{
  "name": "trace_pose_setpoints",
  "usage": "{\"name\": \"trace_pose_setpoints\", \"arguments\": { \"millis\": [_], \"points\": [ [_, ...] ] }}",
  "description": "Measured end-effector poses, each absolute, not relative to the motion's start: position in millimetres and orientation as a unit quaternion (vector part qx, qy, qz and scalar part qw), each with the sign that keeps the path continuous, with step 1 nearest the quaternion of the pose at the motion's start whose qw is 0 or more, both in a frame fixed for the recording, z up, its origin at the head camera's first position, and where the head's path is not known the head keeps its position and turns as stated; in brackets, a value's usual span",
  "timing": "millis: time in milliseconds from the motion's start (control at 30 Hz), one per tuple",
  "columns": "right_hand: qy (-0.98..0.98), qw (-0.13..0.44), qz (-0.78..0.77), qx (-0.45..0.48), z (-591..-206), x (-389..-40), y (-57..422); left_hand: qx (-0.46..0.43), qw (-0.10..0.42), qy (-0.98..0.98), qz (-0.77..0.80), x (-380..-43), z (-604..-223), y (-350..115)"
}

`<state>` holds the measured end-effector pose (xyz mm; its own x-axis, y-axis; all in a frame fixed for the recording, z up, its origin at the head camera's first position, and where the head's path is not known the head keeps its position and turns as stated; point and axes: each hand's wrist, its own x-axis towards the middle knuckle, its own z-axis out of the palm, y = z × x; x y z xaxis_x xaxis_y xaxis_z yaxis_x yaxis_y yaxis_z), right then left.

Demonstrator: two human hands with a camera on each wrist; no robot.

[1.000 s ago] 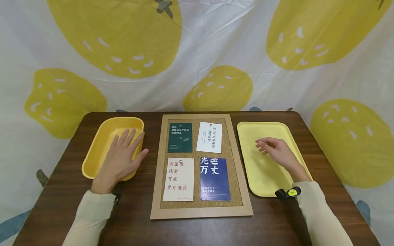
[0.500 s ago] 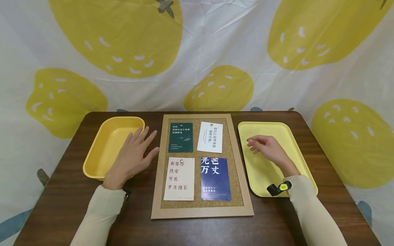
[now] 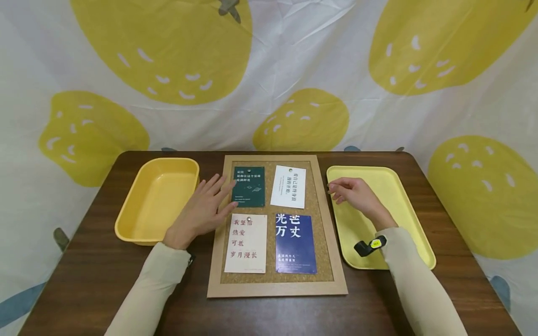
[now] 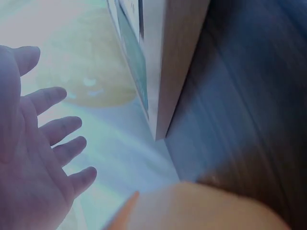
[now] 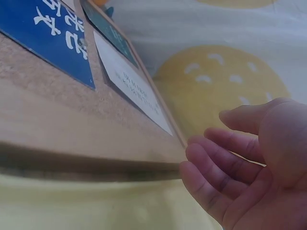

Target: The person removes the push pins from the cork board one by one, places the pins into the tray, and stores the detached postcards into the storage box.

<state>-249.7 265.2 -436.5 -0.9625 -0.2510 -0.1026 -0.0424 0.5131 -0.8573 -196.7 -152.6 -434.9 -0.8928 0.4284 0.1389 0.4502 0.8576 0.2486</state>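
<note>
A wood-framed corkboard [image 3: 277, 290] lies on the table with several cards pinned to it. Top left is a dark green card [image 3: 249, 189], top right a white card [image 3: 288, 189]. Below them are a cream card [image 3: 246, 245] with red writing and a blue card [image 3: 295, 249]. My left hand [image 3: 205, 207] hovers over the board's left edge, fingers spread, the tips overlapping the green card. Nothing is in its palm in the left wrist view. Above the yellow tray's left side is my right hand [image 3: 355, 193], its fingers loosely bent and holding nothing, close to the board's right edge.
A deep yellow-orange basin [image 3: 140, 198] stands left of the board. To the right lies a flat pale yellow tray [image 3: 395, 219]. All rest on a dark wooden table [image 3: 84, 280]. Behind it hangs a white cloth [image 3: 201, 126] printed with yellow fruit.
My left hand has moved right from over the basin to the board's left edge. My right hand has shifted left across the tray toward the board.
</note>
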Motion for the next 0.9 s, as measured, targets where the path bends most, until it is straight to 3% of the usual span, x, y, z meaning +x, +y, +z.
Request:
{"name": "trace_pose_setpoints", "arguments": {
  "millis": [900],
  "points": [
    [0.844,0.128,-0.517,-0.063,-443,-282,226,-0.325,-0.065,-0.942,-0.059,-217,-444,-74]
  ]
}}
